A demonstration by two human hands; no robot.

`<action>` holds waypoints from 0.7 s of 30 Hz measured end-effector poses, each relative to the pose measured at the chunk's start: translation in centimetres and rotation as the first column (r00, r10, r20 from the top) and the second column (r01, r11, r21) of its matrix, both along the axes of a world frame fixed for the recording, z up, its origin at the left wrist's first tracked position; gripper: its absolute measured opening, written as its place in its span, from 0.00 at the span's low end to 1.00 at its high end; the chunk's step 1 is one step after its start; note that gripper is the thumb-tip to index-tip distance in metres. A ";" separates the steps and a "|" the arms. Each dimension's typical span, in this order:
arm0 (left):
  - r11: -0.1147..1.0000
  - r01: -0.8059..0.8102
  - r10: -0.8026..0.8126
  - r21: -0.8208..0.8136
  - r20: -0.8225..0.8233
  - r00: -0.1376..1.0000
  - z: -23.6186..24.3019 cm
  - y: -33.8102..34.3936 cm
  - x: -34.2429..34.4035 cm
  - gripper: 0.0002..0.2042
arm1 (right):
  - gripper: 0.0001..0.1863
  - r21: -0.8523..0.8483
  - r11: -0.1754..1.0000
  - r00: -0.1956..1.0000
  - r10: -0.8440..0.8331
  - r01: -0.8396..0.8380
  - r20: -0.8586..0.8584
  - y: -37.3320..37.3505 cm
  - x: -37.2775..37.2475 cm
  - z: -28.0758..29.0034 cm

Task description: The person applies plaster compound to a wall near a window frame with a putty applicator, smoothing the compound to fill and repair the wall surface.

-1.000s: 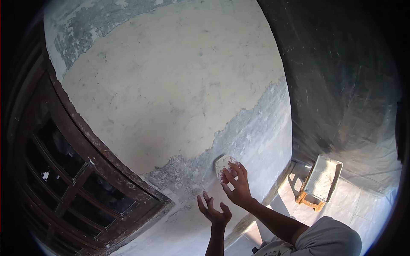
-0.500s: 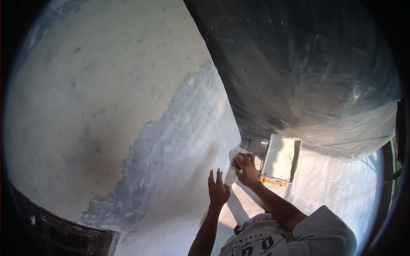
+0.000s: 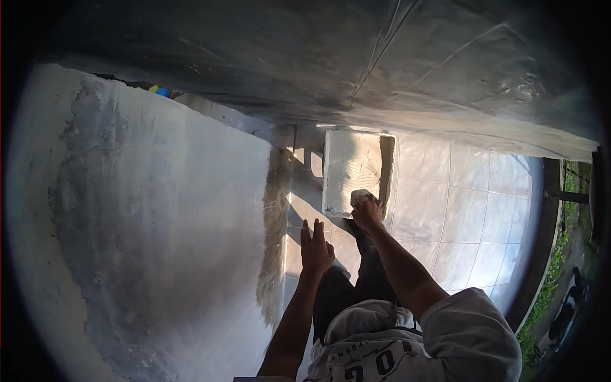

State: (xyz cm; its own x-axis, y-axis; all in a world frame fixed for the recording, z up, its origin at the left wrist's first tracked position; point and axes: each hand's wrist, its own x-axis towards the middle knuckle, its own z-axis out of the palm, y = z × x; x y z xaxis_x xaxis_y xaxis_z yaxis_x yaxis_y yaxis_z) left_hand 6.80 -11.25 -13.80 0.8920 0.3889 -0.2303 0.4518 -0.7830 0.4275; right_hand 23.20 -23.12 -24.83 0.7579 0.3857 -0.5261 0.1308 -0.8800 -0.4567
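Observation:
My right hand (image 3: 368, 212) grips a small pale flat scraper (image 3: 361, 195), its far edge over the near part of a rectangular tray (image 3: 327, 172). Off-white paste (image 3: 366, 156) with ridged marks lies in that tray. Whether the scraper touches the paste I cannot tell. My left hand (image 3: 316, 249) is held up to the left with its fingers stretched out and nothing in it. It is nearest to the lower edge of a partly coated wall (image 3: 165, 191), apart from it.
Dark plastic sheeting (image 3: 305, 57) hangs across the far side. Pale floor tiles (image 3: 423, 210) stretch to the right of the tray, toward green plants (image 3: 555, 261) beyond a dark edge. A blue round thing (image 3: 163, 92) shows at the far left by the sheeting.
My view has turned toward the tray. My right hand has moved with the scraper from beside the wall to over the tray. My left hand stays raised and empty.

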 end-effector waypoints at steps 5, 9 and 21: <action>0.994 -0.019 0.013 -0.106 -0.048 0.999 -3.7 -0.5 4.0 0.36 | 0.18 -0.073 0.993 0.992 0.096 -0.090 0.076 2.2 4.2 -4.7; 0.989 -0.080 0.069 -0.121 -0.092 0.993 -6.2 0.5 6.1 0.35 | 0.18 -0.030 0.977 0.974 0.212 -0.210 0.076 5.2 5.1 -4.8; 0.988 -0.080 0.075 -0.131 -0.043 0.996 -9.8 3.3 10.0 0.32 | 0.17 0.007 0.966 0.943 0.251 -0.259 0.220 3.5 4.5 -6.3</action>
